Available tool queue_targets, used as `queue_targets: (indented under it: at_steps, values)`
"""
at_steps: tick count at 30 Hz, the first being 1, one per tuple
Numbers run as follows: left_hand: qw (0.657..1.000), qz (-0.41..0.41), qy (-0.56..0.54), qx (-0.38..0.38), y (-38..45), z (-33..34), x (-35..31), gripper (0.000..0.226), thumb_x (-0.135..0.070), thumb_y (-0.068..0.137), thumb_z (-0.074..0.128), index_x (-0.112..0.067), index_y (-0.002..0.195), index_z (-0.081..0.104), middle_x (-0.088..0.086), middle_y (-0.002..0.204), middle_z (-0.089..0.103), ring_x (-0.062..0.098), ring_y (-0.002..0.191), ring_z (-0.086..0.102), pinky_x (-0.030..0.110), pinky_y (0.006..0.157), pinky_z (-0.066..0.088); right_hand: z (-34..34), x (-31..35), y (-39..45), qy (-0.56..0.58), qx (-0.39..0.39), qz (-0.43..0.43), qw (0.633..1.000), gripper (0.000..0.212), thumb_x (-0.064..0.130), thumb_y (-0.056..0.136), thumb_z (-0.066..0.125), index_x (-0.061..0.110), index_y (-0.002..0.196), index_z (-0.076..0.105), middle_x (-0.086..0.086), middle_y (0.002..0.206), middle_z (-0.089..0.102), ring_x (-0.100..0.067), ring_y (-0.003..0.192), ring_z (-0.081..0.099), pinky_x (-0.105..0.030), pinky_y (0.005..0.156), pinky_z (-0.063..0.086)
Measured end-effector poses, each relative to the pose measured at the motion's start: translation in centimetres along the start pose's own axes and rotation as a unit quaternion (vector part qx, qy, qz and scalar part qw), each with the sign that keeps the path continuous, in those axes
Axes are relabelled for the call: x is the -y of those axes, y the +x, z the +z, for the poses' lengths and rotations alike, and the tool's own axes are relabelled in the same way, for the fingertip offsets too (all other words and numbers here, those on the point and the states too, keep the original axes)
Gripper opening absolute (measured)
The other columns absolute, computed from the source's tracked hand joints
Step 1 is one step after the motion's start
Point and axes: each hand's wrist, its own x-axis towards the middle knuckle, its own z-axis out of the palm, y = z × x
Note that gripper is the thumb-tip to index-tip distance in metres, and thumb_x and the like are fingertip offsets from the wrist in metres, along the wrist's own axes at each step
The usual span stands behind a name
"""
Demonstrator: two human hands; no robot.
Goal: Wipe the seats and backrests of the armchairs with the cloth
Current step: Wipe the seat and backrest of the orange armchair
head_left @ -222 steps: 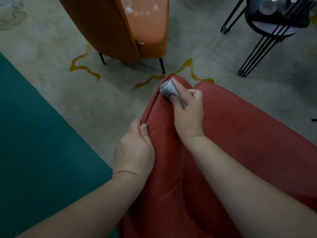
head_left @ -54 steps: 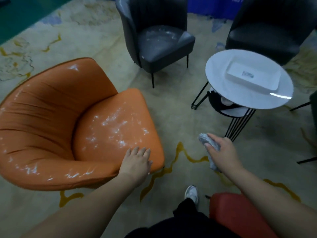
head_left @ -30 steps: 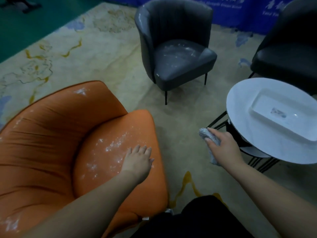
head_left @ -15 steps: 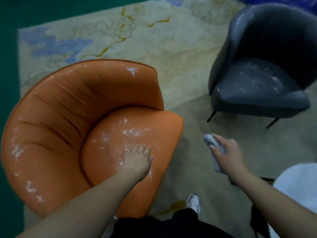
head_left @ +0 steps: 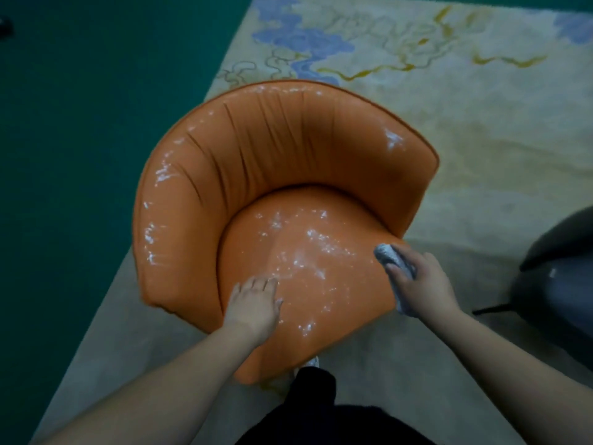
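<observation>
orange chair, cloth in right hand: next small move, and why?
Probably bring the right hand and its cloth leftward onto the orange seat and start wiping: white specks cover it, the cloth sits at its right edge, and the left hand rests flat on it.

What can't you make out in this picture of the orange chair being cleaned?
- Orange armchair legs: hidden beneath its seat, head view.
- Cloth: largely covered by the right hand; whether it touches the seat is unclear.
- Grey armchair: cut off by the right edge.
- White specks on the seat: too blurred to identify.
- Seat under the left hand: covered.
</observation>
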Motion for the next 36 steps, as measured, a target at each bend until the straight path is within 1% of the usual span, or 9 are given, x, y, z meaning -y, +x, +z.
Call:
queue_targets:
  at_steps: [3, 8, 12, 14, 20, 23, 27, 32, 36]
  values:
    - [1.0, -0.025, -0.016, -0.001, 0.8, 0.4, 0.9, 0.053, -0.043, 0.102, 0.025, -0.022, 0.151, 0.022, 0.0, 0.155, 0.029, 0.024, 0.142, 0.024, 0.041, 0.115, 0.018, 0.6, 0.7, 3.1, -0.016, 0.018, -0.023, 0.999, 0.045, 0.032, 0.088, 0.062, 0.029, 0.132, 0.054, -0.01, 0.119, 0.053, -0.025, 0.113, 0.052, -0.029, 0.093, 0.038]
    - [0.994, -0.096, -0.06, -0.008, 1.6, 1.0, 1.4, 0.053, -0.042, 0.101, 0.025, -0.023, 0.15, 0.023, 0.0, 0.156, 0.027, 0.022, 0.141, 0.023, 0.041, 0.115, 0.02, 1.8, 1.1, 6.9, -0.022, 0.066, -0.067, 0.995, 0.047, 0.034, 0.089, 0.061, 0.03, 0.135, 0.05, -0.007, 0.118, 0.049, -0.023, 0.11, 0.049, -0.028, 0.089, 0.035]
    - [0.98, -0.168, -0.105, -0.009, 2.7, 2.2, 1.2, 0.053, -0.042, 0.101, 0.025, -0.024, 0.151, 0.022, 0.0, 0.157, 0.026, 0.022, 0.142, 0.023, 0.04, 0.115, 0.021, 2.9, 1.5, 10.8, -0.042, 0.112, -0.119, 0.986, 0.049, 0.038, 0.091, 0.058, 0.034, 0.137, 0.045, 0.002, 0.111, 0.042, -0.011, 0.097, 0.044, -0.028, 0.084, 0.035]
    - [0.971, -0.207, -0.122, -0.012, 3.3, 3.0, 0.8, 0.053, -0.042, 0.101, 0.026, -0.024, 0.151, 0.021, 0.0, 0.157, 0.025, 0.022, 0.142, 0.023, 0.041, 0.115, 0.021, 3.7, 1.6, 13.1, -0.046, 0.141, -0.146, 0.978, 0.049, 0.037, 0.091, 0.058, 0.034, 0.138, 0.044, 0.003, 0.11, 0.042, -0.011, 0.096, 0.046, -0.027, 0.083, 0.037]
    - [0.926, -0.327, -0.185, -0.017, 4.8, 7.0, -1.2, 0.053, -0.04, 0.1, 0.03, -0.024, 0.151, 0.023, -0.001, 0.157, 0.025, 0.021, 0.142, 0.024, 0.042, 0.115, 0.023, 5.8, 2.5, 18.6, -0.074, 0.238, -0.227, 0.941, 0.049, 0.036, 0.093, 0.056, 0.034, 0.14, 0.041, 0.003, 0.111, 0.042, -0.012, 0.09, 0.049, -0.027, 0.081, 0.039]
    - [0.894, -0.392, -0.218, -0.015, 5.0, 10.3, -2.5, 0.054, -0.038, 0.099, 0.035, -0.024, 0.15, 0.024, 0.0, 0.156, 0.026, 0.022, 0.139, 0.029, 0.04, 0.113, 0.027, 7.6, 2.7, 20.4, -0.092, 0.274, -0.275, 0.917, 0.049, 0.035, 0.094, 0.056, 0.033, 0.141, 0.041, 0.001, 0.113, 0.043, -0.015, 0.092, 0.049, -0.029, 0.084, 0.042]
    - [0.842, -0.462, -0.28, -0.008, 4.4, 14.0, -4.1, 0.057, -0.04, 0.098, 0.038, -0.025, 0.151, 0.023, 0.0, 0.157, 0.025, 0.023, 0.137, 0.031, 0.04, 0.112, 0.029, 11.0, 3.3, 21.4, -0.083, 0.291, -0.285, 0.91, 0.048, 0.033, 0.095, 0.055, 0.033, 0.14, 0.041, 0.001, 0.113, 0.042, -0.014, 0.091, 0.049, -0.03, 0.083, 0.041]
    - [0.841, -0.469, -0.27, -0.009, 3.1, 16.2, -4.6, 0.057, -0.041, 0.098, 0.037, -0.026, 0.151, 0.022, -0.001, 0.156, 0.026, 0.021, 0.134, 0.034, 0.038, 0.11, 0.03, 13.7, 3.0, 20.6, -0.047, 0.281, -0.279, 0.917, 0.046, 0.031, 0.094, 0.056, 0.035, 0.138, 0.044, 0.003, 0.112, 0.042, -0.008, 0.086, 0.048, -0.027, 0.079, 0.038]
    - [0.86, -0.442, -0.256, -0.017, 3.1, 15.6, -3.9, 0.057, -0.039, 0.099, 0.036, -0.024, 0.151, 0.02, -0.001, 0.157, 0.023, 0.021, 0.136, 0.031, 0.038, 0.112, 0.028, 13.6, 1.9, 19.7, -0.036, 0.267, -0.267, 0.925, 0.046, 0.031, 0.094, 0.057, 0.034, 0.138, 0.045, 0.005, 0.113, 0.042, -0.006, 0.088, 0.047, -0.025, 0.08, 0.037]
